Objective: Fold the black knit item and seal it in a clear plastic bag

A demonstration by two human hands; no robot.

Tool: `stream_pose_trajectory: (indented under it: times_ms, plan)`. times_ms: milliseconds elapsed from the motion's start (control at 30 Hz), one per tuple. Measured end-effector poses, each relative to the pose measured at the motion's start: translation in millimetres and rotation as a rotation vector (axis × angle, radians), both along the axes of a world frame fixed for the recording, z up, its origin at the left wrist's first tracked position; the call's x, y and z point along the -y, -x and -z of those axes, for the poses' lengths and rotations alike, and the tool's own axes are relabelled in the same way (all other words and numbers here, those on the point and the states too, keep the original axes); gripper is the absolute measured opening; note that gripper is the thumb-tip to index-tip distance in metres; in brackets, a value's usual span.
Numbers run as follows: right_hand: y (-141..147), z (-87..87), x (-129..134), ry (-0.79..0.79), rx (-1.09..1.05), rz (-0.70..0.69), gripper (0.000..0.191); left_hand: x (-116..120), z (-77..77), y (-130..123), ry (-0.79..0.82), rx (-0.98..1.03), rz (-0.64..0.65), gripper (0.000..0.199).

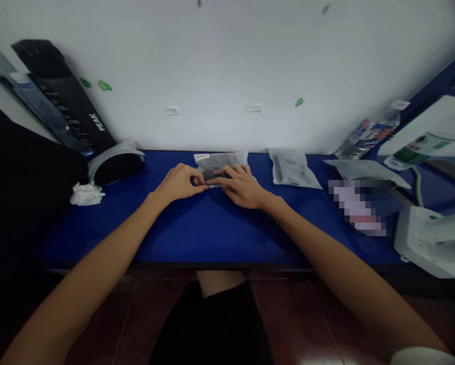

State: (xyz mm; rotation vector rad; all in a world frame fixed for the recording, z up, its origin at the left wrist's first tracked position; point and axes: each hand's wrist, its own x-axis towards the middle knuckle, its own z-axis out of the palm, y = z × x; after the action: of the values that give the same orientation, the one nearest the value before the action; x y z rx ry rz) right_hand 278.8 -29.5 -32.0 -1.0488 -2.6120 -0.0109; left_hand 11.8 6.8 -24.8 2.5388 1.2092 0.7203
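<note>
A frosted translucent plastic bag (pixel 227 160) lies on the blue table near the wall, with a small white label at its upper left corner. Something dark shows inside it, too covered to name. My left hand (pixel 182 182) pinches the bag's near left edge between thumb and fingers. From the other side my right hand (pixel 246 188) rests over the bag, fingers stretched out. Its index fingertip reaches the spot beside my left fingertips. Both hands hide much of the bag's lower part.
To the right lie another frosted bag (pixel 292 168) and a third bag (pixel 368 171). Plastic bottles (pixel 368 134) and a white device (pixel 421 243) stand farther right. Crumpled tissue (pixel 86 194), a white-rimmed black round item (pixel 116 165) and a black PEAK box (pixel 69 96) are at left.
</note>
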Motion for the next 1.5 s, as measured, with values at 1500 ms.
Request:
stream_pose_trajectory:
  times_ms: [1500]
  plan:
    - [-81,-1.0,-40,0.139,-0.229,0.052,0.015,-4,-4.3,5,0.046,-0.009,0.014,0.019]
